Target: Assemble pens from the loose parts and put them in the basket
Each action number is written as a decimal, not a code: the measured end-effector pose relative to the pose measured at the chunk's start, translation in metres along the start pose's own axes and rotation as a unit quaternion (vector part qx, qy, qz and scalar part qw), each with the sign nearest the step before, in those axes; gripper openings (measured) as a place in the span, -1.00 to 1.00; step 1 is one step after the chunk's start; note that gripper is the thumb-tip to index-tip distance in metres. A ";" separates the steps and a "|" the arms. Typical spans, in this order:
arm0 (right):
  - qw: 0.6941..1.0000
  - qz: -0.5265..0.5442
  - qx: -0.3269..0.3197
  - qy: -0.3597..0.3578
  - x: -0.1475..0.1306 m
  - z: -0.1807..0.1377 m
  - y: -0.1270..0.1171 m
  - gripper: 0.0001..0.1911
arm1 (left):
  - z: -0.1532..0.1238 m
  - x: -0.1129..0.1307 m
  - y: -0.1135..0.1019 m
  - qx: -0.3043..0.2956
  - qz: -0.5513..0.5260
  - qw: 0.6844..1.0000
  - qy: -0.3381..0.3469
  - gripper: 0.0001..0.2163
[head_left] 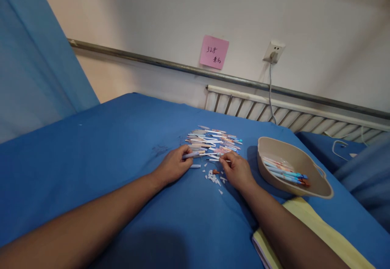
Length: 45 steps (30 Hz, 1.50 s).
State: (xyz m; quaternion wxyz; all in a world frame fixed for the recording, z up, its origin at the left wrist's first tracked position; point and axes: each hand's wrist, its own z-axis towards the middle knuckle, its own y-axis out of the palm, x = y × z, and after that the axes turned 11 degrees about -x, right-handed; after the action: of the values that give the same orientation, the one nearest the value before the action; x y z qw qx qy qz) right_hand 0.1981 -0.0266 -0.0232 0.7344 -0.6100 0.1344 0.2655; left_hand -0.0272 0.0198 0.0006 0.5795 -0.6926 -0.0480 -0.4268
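On a blue cloth-covered table (106, 151) lies a pile of pen barrels and refills (213, 141). My left hand (173, 165) is curled round a pale lilac pen barrel (191, 154) at the near left edge of the pile. My right hand (236, 169) pinches a thin white refill (217, 160) that points left toward the barrel. Small white and orange bits (215, 176) are scattered between my hands.
A beige tray (319, 183) with several assembled pens (286, 172) sits to the right. A yellow pad (304, 216) lies under my right forearm. Behind are a radiator (274, 110), a pink note (214, 52), a socket with cable (273, 53), and a blue curtain (33, 57) at left.
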 end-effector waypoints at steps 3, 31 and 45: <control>1.000 0.008 -0.005 -0.012 -0.002 -0.001 0.000 -0.85 | 0.000 0.000 0.000 -0.001 -0.002 1.000 0.002 -0.98; 1.000 0.005 0.014 -0.002 0.003 0.003 0.005 -0.83 | 0.001 -0.003 0.002 -0.020 0.009 1.000 0.013 -0.96; 0.999 0.036 0.020 0.033 0.011 0.005 0.008 -0.82 | -0.001 0.001 0.000 -0.037 -0.007 0.999 0.008 -0.94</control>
State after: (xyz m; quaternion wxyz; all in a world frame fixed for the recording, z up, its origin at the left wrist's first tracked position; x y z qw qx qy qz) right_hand 0.2016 -0.0181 -0.0344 0.7317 -0.5983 0.1857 0.2688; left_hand -0.0273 0.0190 0.0011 0.5509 -0.7095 -0.0324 -0.4382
